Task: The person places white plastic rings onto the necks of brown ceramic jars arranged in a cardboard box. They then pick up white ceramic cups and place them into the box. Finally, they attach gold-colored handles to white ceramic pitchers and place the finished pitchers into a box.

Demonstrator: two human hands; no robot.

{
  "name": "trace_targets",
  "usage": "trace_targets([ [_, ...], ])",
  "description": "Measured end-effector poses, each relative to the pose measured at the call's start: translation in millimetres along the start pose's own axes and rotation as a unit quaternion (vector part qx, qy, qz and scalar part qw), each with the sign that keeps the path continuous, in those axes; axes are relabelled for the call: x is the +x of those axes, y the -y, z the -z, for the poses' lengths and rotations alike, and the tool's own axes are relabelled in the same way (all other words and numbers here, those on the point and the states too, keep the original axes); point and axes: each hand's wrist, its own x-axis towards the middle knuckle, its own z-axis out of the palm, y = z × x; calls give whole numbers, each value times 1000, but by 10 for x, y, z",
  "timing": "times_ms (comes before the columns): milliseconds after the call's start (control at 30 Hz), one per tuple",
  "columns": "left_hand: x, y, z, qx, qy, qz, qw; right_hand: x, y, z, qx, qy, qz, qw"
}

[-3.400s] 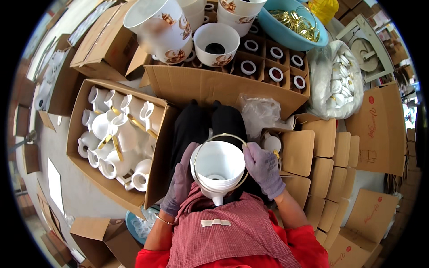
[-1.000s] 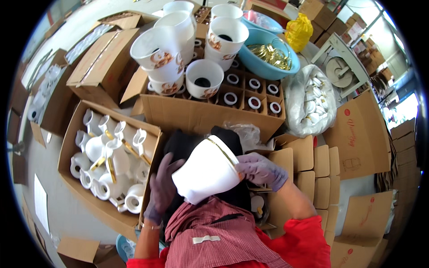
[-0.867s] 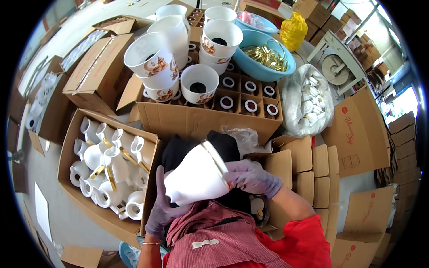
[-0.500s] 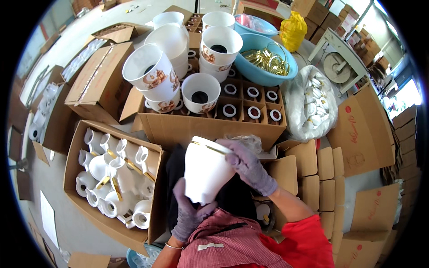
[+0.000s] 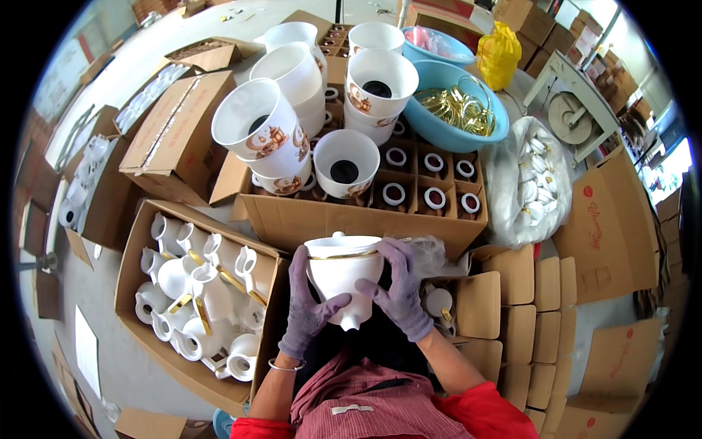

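Note:
In front of my lap I hold a white jug body [image 5: 342, 274] with a gold band around its upper part and a short spout pointing toward me. My left hand [image 5: 310, 311], in a grey-purple glove, is wrapped round its left side. On the other side my right hand [image 5: 399, 293], gloved alike, grips it with the thumb on the front wall. To the left stands an open carton [image 5: 272, 307] of white jug parts [image 5: 212, 293], several with gold handles.
Beyond my hands a divided carton [image 5: 351, 227] holds capped bottles, with stacked white printed tubs [image 5: 252, 121] on top. A blue basin [image 5: 453, 121] of gold rings and a clear bag [image 5: 530, 183] of white lids lie to its right. Several open small boxes [image 5: 508, 322] stand at my right.
The jug body has turned more upright, its spout now facing me. My left hand has risen to its side; my right hand has moved lower along the wall. The view has shifted slightly.

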Motion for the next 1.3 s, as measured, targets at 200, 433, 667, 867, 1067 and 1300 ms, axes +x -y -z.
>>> trace_targets([
  [200, 0, -11, 14, 135, 3, -62, 989, 60, -62, -5, -8, 4, 30, 1000],
  [433, 70, -2, 90, 65, 53, -33, 996, 501, -174, 186, 116, 35, 33, 992],
  [667, 131, -695, -32, -266, -46, 100, 958, 600, -68, 651, 268, 166, -227, 922],
  [867, -19, -698, -99, -22, 19, 73, 997, 460, -146, 871, 272, 94, -255, 923],
  [1067, -285, -151, 237, -379, -32, 155, 912, 627, -2488, 1269, -227, 4, -138, 964],
  [1300, -410, -285, 99, -388, -44, 185, 902, 570, -3049, 1263, -220, 189, -259, 921],
])
